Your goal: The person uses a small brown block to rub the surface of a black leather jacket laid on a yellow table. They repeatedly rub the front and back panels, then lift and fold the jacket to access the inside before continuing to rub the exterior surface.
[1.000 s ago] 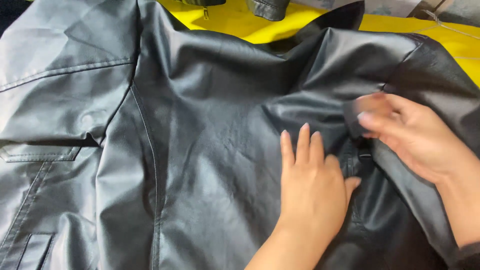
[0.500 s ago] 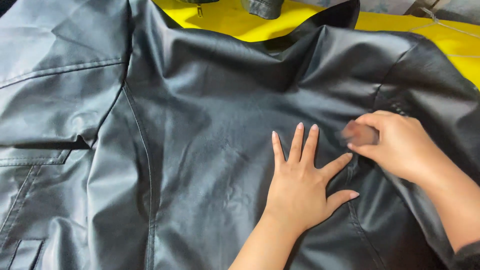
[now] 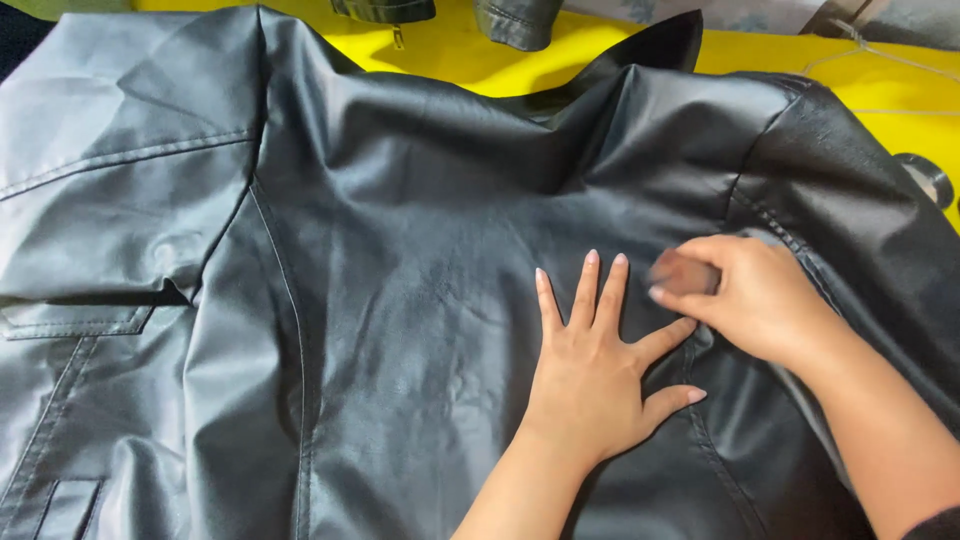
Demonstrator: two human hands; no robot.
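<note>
With the left hand (image 3: 590,375) spread flat on the black glossy leather jacket (image 3: 400,250) and the right hand (image 3: 750,300) pinching a blurred fold just beside it, a tug could wrinkle the panel.

The big jacket (image 3: 400,300) looks like dark leather, smooth and a bit shiny, with soft wrinkles and neat stitched lines. The table (image 3: 480,60) under it has a bright yellow cover, flat and not shiny. A thin wire hanger (image 3: 870,50) at the top right looks like metal.
</note>
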